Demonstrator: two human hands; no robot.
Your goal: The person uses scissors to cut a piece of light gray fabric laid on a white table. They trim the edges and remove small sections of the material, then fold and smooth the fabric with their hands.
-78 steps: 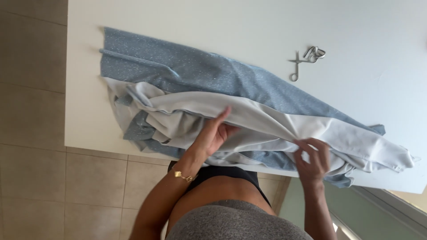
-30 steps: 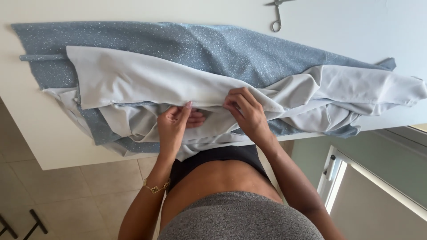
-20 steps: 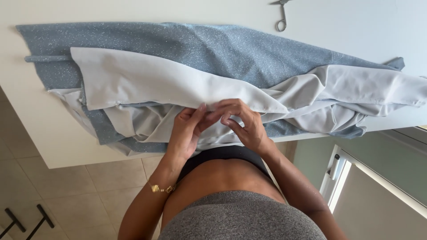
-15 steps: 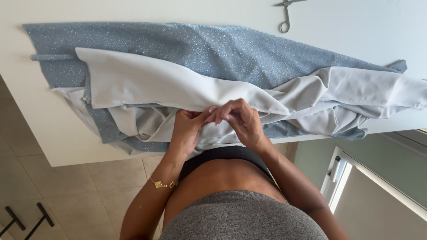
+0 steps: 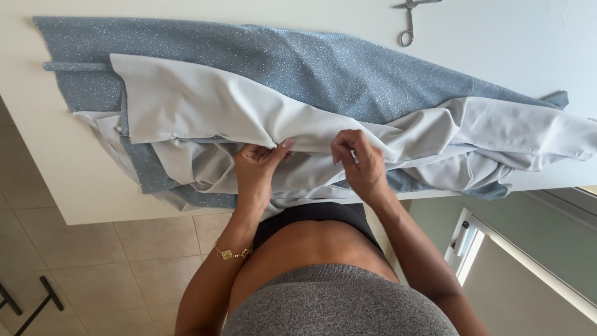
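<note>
Hands come first, low in the middle of the frame: my left hand [image 5: 258, 163] pinches a fold of the pale grey smooth lining cloth [image 5: 205, 109] between thumb and fingertips, and my right hand [image 5: 359, 163] just beside it has its fingers curled shut on the same ridge of cloth. That lining lies bunched and creased along the near edge of the white tabletop [image 5: 50, 168], partly hanging over it, on top of a blue-grey speckled fabric [image 5: 298, 62] spread flatter behind it. I judge the layers only partly lined up: the left end looks smoothed, while the right half, toward the middle right of the frame, is rumpled and unsorted. Further back, at the top right of centre, small metal scissors [image 5: 408, 25] lie well apart from the cloth, nothing blocking my hands.
</note>
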